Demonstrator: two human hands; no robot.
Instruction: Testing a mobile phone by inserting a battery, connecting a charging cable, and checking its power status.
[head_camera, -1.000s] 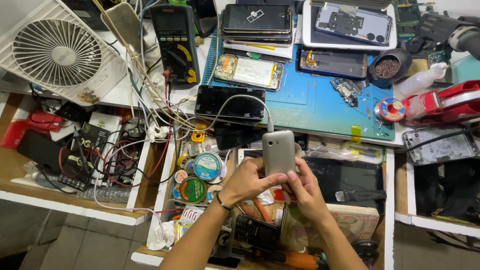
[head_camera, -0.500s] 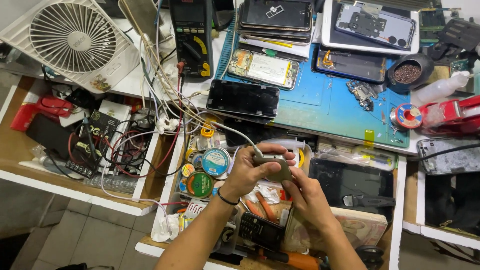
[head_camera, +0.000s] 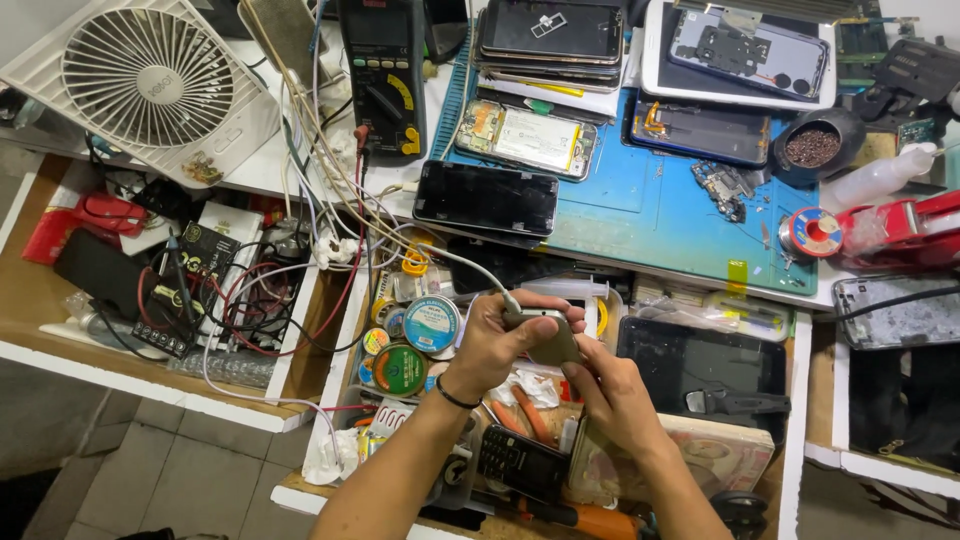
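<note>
Grey phone (head_camera: 545, 335), turned nearly edge-on to the camera, sits gripped between two bare hands above an open drawer at the near edge of the desk. Left hand (head_camera: 500, 340) wraps its fingers closed around the phone's left end, where a white cable (head_camera: 470, 268) plugs in. Right hand (head_camera: 605, 395) comes up from below, fingertips pinched on the phone's lower right edge. Nearest the camera, under the wrists, lies a black keypad phone (head_camera: 520, 462) beside a worn booklet (head_camera: 700, 455). Just left of the hands sit round solder tins (head_camera: 430, 325). Right of them rests a dark tablet (head_camera: 700, 365). Farther back, a blue work mat (head_camera: 660, 205) carries a black phone face up (head_camera: 487, 198), an opened phone showing its battery (head_camera: 525, 137) and a small bowl of dark granules (head_camera: 812, 148). At the far left corner stand a white fan (head_camera: 140, 85) and a multimeter (head_camera: 385, 75).
</note>
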